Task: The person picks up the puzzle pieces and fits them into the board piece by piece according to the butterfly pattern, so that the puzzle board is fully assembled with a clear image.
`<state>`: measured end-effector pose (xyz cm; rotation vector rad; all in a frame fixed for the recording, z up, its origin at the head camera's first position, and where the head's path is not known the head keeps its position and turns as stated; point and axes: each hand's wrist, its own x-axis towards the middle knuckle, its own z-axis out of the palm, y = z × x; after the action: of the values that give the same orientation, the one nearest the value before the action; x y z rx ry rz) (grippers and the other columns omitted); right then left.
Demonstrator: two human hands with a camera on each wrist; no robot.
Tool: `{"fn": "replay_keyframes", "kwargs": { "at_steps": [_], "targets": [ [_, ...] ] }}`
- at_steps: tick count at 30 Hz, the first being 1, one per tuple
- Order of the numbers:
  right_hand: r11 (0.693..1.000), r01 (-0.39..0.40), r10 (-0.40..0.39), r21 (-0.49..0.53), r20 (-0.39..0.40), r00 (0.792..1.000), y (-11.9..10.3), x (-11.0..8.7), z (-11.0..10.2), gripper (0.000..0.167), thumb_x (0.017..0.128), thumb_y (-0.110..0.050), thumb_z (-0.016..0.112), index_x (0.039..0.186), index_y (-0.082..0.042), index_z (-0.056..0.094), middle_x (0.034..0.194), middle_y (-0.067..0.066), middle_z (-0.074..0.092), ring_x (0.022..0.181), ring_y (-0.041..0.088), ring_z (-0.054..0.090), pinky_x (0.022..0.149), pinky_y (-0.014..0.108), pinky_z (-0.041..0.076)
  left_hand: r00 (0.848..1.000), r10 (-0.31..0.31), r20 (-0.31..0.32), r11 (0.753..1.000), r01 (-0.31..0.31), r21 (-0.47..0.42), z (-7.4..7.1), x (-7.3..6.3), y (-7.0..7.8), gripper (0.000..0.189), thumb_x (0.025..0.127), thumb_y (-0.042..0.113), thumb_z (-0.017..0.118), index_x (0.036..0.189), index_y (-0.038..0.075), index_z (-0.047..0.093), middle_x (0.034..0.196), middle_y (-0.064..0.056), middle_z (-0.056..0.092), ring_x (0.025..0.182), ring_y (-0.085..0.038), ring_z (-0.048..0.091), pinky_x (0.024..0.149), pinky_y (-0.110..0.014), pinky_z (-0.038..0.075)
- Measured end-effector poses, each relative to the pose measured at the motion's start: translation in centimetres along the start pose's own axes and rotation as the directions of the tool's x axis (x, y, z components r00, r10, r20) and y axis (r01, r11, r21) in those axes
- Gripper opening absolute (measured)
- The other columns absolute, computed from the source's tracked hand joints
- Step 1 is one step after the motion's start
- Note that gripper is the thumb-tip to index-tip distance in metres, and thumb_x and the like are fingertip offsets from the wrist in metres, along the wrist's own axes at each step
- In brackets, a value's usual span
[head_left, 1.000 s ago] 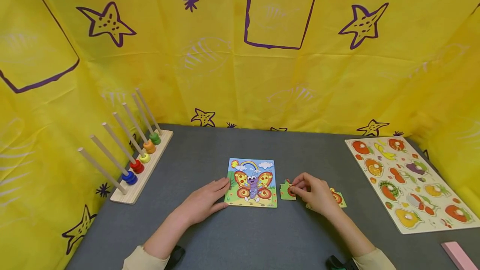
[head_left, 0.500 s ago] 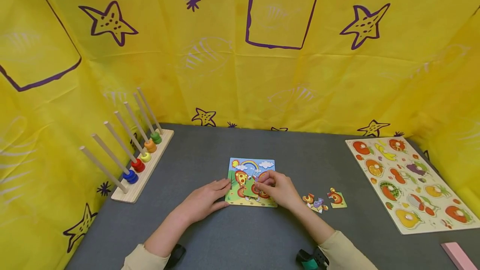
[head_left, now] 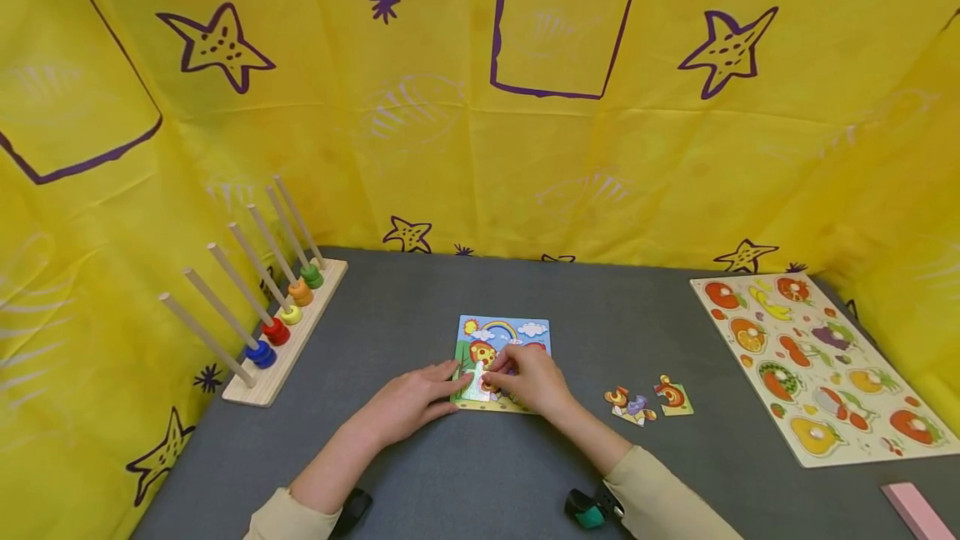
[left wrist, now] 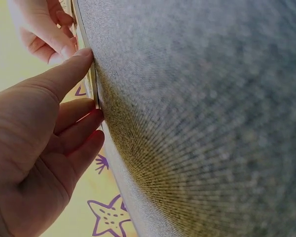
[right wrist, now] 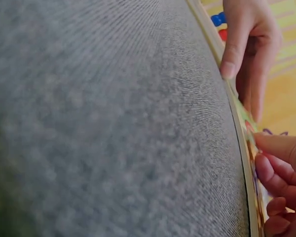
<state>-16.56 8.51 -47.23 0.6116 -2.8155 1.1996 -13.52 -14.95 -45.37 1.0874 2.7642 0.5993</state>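
Fingers of our right hand (head_left: 529, 378) pinch a piece (head_left: 476, 383) over the puzzle board (head_left: 484, 350); our left hand (head_left: 407, 403), fingers loosely extended, touches the board's edge, probably steadying it.

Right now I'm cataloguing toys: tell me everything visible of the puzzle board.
The puzzle board is thin, squarish, wooden-looking, printed with sun, rainbow, clouds and a spotted wing. It lies flat on the table; the left hand touches its left edge, and the right hand pinches a piece over its lower left.
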Motion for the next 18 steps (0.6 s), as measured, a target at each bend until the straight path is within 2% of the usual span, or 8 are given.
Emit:
{"fn": "replay_keyframes", "kwargs": {
  "at_steps": [4,11,18],
  "targets": [
    [0.998,0.032,-0.032,-0.05,0.001,0.999,-0.23,0.14,0.16,0.015,0.08,-0.028,0.081,0.074,-0.021,0.069,0.066,-0.016,0.06,0.063,0.002,0.051,0.056,0.022,0.04,1.0,-0.004,0.007,1.0,0.004,0.022,-0.02,0.02,0.07,0.042,0.096,0.026,0.063,0.136,0.015,0.06,0.143,-0.02,0.047,0.126,-0.035,0.051,0.096,-0.049,0.046],
    [0.995,0.042,-0.043,-0.087,0.001,0.999,-0.21,0.29,0.31,0.017,0.079,-0.031,0.082,0.073,-0.025,0.068,0.066,-0.019,0.059,0.07,0.005,0.051,0.064,0.025,0.039,1.0,0.002,0.007,0.999,-0.002,0.04,-0.11,-0.06,0.11,0.04,0.096,0.025,0.063,0.135,0.016,0.061,0.143,-0.019,0.049,0.126,-0.034,0.052,0.096,-0.049,0.047],
    [0.995,0.027,-0.026,-0.097,0.015,1.0,-0.13,0.42,0.32,0.02,0.078,-0.032,0.083,0.073,-0.024,0.065,0.066,-0.018,0.056,0.067,0.004,0.051,0.057,0.023,0.039,1.0,-0.014,0.018,1.0,0.014,0.022,-0.23,0.0,0.31,0.04,0.096,0.025,0.062,0.134,0.015,0.061,0.143,-0.02,0.048,0.128,-0.035,0.05,0.097,-0.049,0.045]
  ]
}}
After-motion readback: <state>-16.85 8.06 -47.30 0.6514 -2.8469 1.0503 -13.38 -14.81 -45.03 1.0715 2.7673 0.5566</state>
